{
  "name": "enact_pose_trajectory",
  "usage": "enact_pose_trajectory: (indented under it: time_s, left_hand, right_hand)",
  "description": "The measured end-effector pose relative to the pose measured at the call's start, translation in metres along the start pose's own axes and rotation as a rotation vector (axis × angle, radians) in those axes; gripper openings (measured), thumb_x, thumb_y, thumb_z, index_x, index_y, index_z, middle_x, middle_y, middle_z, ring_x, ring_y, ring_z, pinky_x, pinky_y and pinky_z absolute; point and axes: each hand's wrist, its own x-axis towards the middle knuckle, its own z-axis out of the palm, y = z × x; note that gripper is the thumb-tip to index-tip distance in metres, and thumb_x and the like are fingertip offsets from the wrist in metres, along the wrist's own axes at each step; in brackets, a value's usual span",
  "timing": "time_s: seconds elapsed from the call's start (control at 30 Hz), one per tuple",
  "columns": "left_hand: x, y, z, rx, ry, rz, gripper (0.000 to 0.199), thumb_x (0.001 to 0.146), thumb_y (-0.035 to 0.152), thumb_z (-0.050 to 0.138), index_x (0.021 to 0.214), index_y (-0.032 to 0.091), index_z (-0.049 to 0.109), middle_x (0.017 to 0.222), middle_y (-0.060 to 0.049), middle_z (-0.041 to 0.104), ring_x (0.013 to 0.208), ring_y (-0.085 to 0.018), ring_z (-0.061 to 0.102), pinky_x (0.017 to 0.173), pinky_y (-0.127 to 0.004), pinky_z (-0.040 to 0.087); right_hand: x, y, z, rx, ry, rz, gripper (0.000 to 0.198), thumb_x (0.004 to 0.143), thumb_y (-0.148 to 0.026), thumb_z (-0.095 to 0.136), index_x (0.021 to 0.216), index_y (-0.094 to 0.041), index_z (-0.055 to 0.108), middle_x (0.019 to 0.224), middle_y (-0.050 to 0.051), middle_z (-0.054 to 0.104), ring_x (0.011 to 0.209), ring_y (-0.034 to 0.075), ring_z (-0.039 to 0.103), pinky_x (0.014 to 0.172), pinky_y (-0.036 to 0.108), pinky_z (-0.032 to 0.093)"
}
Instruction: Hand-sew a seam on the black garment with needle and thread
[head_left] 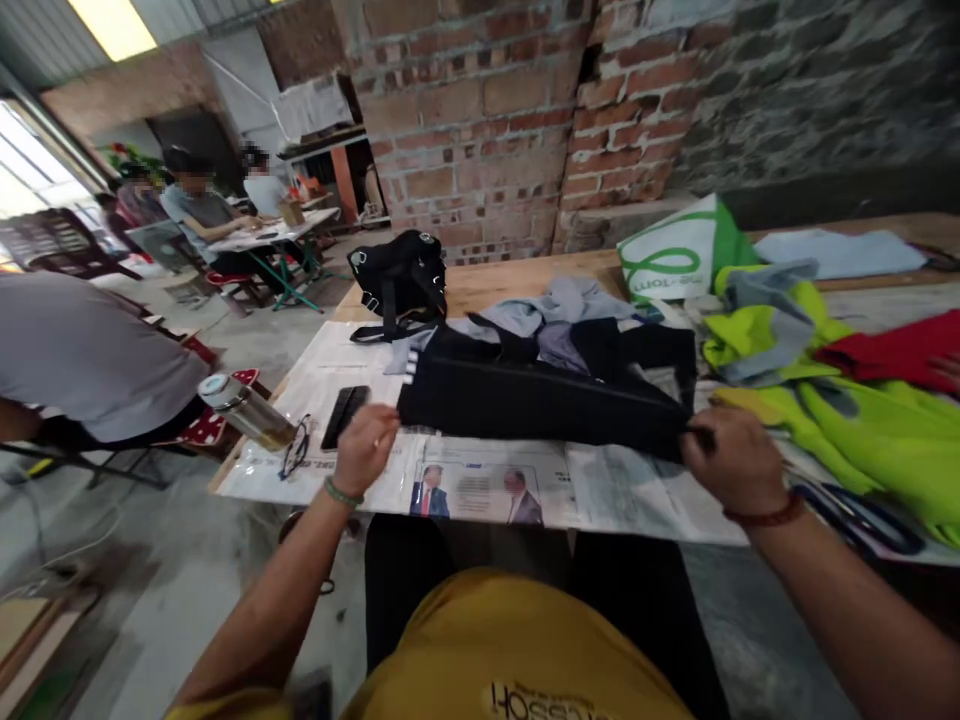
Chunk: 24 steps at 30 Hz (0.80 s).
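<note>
A long black garment (540, 395), folded into a narrow strip like a trouser leg, is stretched across the newspaper-covered table in front of me. Short white stripes mark its left end. My left hand (367, 448) pinches the near left corner. At the opposite end, my right hand (731, 455) has its fingers closed on the right edge. More dark cloth with straps lies just behind the strip, touching it; whether it belongs to the same garment I cannot tell. Left of the garment, close to my left hand, lies a black phone (345, 415).
Eyeglasses (296, 447) and a steel-and-clear bottle (247, 412) stand by the left table edge. Behind are a black bag (397, 280), grey clothes (555, 300) and a green-white bag (667, 260). Yellow-green clothes (847, 410) and dark-handled scissors (874, 520) lie right. A person (90, 350) sits left.
</note>
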Motion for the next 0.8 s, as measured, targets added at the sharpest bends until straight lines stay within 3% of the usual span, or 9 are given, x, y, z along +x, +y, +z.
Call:
enact_pose_trajectory:
  time_s: [0.13,0.23,0.57,0.8]
  left_hand:
    - [-0.089,0.006,0.021,-0.134,-0.239,-0.124,0.015,0.083,0.01,0.052,0.077,0.018,0.064,0.084,-0.004,0.065,0.084,-0.014,0.061,0.075,-0.027,0.052]
    - [-0.116,0.006,0.027,-0.162,-0.292,-0.194,0.014,0.083,0.011,0.053,0.079,0.019,0.065,0.085,-0.005,0.065,0.089,-0.016,0.06,0.08,-0.031,0.051]
    - [-0.102,0.01,0.023,-0.123,-0.409,-0.165,0.009,0.08,0.016,0.056,0.078,0.02,0.065,0.087,-0.005,0.066,0.089,-0.018,0.059,0.083,-0.039,0.049]
    - [-0.098,0.026,0.017,-0.093,-0.372,-0.147,0.005,0.078,0.02,0.061,0.082,0.02,0.064,0.1,-0.007,0.065,0.099,-0.021,0.058,0.089,-0.04,0.047]
  right_hand:
    - [-0.077,-0.026,0.005,0.112,-0.168,0.089,0.01,0.073,-0.013,0.054,0.079,-0.022,0.054,0.074,0.004,0.06,0.074,0.02,0.059,0.064,0.032,0.05]
    - [-0.098,-0.036,0.007,0.101,-0.198,0.246,0.01,0.072,-0.014,0.052,0.078,-0.022,0.053,0.075,0.004,0.06,0.077,0.019,0.06,0.067,0.032,0.05]
    - [-0.1,-0.047,0.012,0.106,-0.168,0.491,0.011,0.07,-0.017,0.054,0.077,-0.023,0.05,0.078,0.004,0.058,0.078,0.021,0.06,0.069,0.036,0.051]
    - [-0.099,-0.048,0.012,0.122,-0.133,0.444,0.012,0.069,-0.014,0.055,0.078,-0.022,0.051,0.077,0.005,0.059,0.077,0.021,0.06,0.069,0.035,0.051]
